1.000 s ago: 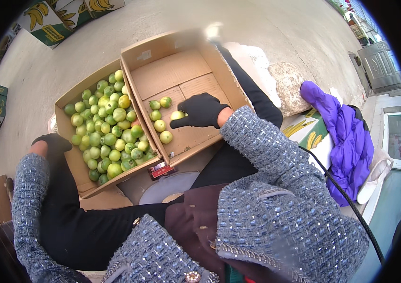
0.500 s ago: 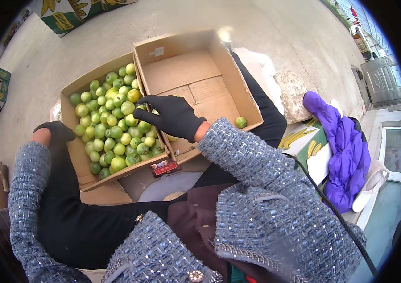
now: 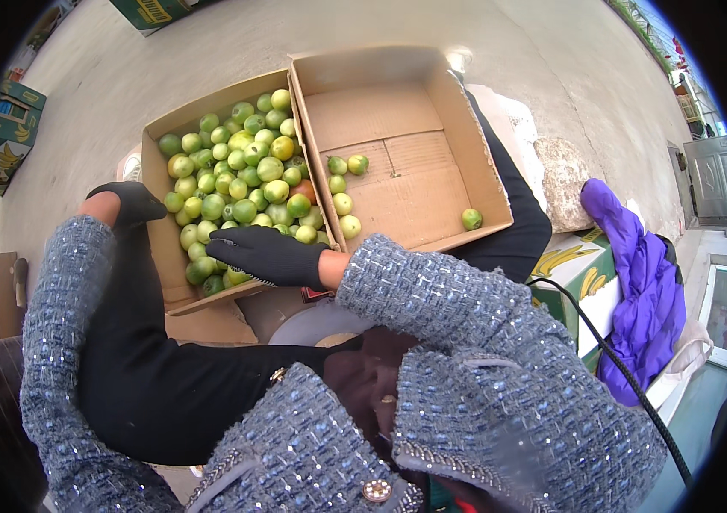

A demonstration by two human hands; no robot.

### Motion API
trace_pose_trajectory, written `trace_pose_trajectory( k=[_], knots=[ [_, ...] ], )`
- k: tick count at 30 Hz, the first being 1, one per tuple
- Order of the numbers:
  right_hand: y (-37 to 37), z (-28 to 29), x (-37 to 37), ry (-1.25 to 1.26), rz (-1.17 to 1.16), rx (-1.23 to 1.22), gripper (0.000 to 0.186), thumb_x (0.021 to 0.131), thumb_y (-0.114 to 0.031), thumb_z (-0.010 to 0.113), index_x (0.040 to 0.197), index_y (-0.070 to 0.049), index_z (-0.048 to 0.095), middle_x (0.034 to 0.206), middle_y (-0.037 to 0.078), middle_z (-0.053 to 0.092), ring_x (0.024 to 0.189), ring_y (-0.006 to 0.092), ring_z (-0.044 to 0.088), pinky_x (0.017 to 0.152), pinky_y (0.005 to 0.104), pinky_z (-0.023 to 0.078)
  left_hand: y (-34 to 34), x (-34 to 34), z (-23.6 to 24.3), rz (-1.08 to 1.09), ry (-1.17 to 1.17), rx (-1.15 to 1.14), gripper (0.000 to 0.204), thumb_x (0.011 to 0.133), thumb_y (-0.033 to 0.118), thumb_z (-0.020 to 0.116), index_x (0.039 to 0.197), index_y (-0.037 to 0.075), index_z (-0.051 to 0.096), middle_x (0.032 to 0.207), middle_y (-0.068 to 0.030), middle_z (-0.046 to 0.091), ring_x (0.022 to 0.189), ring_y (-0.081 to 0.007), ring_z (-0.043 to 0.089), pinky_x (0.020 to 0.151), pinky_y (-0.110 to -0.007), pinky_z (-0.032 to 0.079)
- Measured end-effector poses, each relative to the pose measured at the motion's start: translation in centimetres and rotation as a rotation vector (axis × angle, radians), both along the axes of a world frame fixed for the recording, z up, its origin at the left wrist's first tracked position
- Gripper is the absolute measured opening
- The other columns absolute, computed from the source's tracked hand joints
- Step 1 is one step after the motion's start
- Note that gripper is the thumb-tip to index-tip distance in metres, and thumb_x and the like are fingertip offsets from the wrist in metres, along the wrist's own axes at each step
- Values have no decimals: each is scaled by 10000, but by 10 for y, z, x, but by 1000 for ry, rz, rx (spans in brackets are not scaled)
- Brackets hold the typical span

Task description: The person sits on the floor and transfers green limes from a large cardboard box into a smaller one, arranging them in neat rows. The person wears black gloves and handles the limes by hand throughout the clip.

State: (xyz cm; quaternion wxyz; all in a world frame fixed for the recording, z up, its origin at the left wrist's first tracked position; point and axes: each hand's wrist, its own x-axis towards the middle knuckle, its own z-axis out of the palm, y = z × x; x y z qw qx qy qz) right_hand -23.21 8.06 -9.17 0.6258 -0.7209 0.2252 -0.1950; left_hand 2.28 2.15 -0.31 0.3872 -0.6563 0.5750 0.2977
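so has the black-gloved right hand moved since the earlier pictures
Yes: the black-gloved right hand went left, from the right brown cardboard box to the round green fruit in the left box.

two open boxes carry the fruit i see. in the left box (image 3: 171, 275) the fruit (image 3: 242, 159) lies crowded together, mostly green, a few yellowish, one reddish, with a bare strip of cardboard at the near left corner. in the right box (image 3: 419, 192), five lie along the left side and one sits alone in the near right corner. i have a pale grey floor (image 3: 363, 26) around them, bearing a green carton (image 3: 148, 12) far off, a stone (image 3: 562, 184) to the right and a brown carton (image 3: 0, 291) to the left.
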Motion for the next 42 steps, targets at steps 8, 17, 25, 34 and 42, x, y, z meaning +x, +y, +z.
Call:
trace_pose_trajectory(
  k=[8,17,25,34,42],
  knots=[
    [-57,61,-103,88,-110,-86,383,963,-316,562,1242,-58,607,1151,111,663,1058,189,611,926,333,469,-5,19,-15,-172,35,-34,506,866,512,528,1220,169,642,1260,-77,618,1181,-267,563,1023,-360,415],
    [-117,16,-257,1557,90,-604,265,838,-245,599,1016,-84,713,965,132,702,918,300,672,794,411,526,18,-38,29,-284,-62,-129,471,824,501,531,1158,197,664,1166,-137,652,1052,-308,625,942,-392,469],
    [-102,-84,-271,1676,408,-856,191,812,-139,605,929,-113,753,952,98,727,883,255,703,672,401,539,0,13,-11,-73,-77,-60,508,836,526,502,1183,186,653,1209,-116,633,1114,-303,593,979,-390,444],
    [-115,29,-186,833,76,-425,347,691,-346,732,834,-34,688,779,132,679,731,264,651,677,365,504,-3,3,-3,-30,-28,28,563,847,531,516,1233,139,632,1284,-103,600,1184,-278,561,1029,-363,405],
    [-39,38,-27,142,66,-230,390,792,-352,727,1019,-38,692,912,155,699,845,254,677,783,350,520,3,2,1,-17,-2,-17,554,844,514,530,1239,139,629,1269,-97,610,1169,-262,567,1019,-350,402]
  ],
)
